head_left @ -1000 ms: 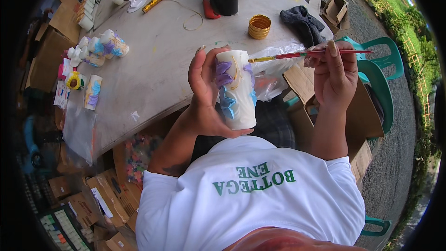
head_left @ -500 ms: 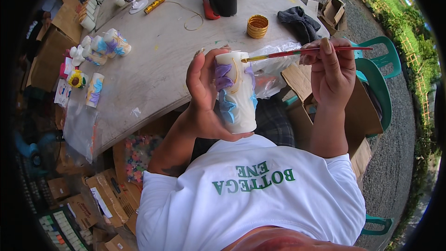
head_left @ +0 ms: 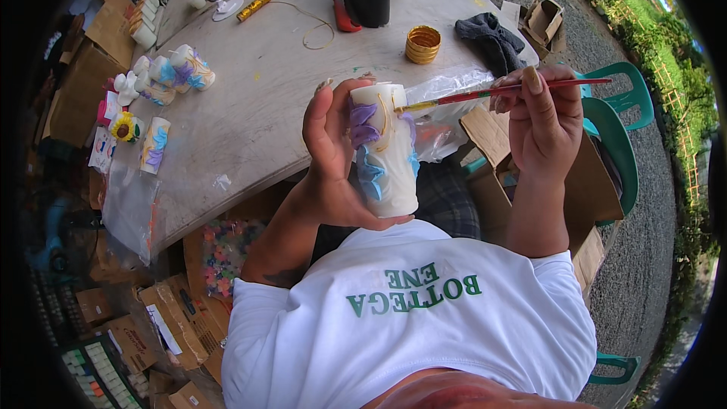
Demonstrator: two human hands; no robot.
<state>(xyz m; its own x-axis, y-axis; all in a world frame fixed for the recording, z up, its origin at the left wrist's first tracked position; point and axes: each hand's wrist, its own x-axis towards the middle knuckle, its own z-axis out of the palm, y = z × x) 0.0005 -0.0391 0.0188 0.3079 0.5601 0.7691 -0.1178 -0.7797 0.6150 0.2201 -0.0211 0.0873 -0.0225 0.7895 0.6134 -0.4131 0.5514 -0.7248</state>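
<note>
White cylinder [head_left: 396, 173] with purple and blue trim sits clamped in the fingers of my left hand [head_left: 332, 174] near the surface [head_left: 235, 110], while I see a paintbrush [head_left: 469, 95] reaching from the cylinder's upper part to my right hand [head_left: 547, 125], whose fingers pinch the handle.

left hand [head_left: 333, 170] cupped, fingers [head_left: 316, 125] bent, thumb [head_left: 382, 220] extended; right hand [head_left: 547, 125] raised, fingers pinched, forearms [head_left: 535, 220] forward

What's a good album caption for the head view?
Left hand holds a decorated white cylinder; right hand poises a paintbrush at its upper part.
</note>
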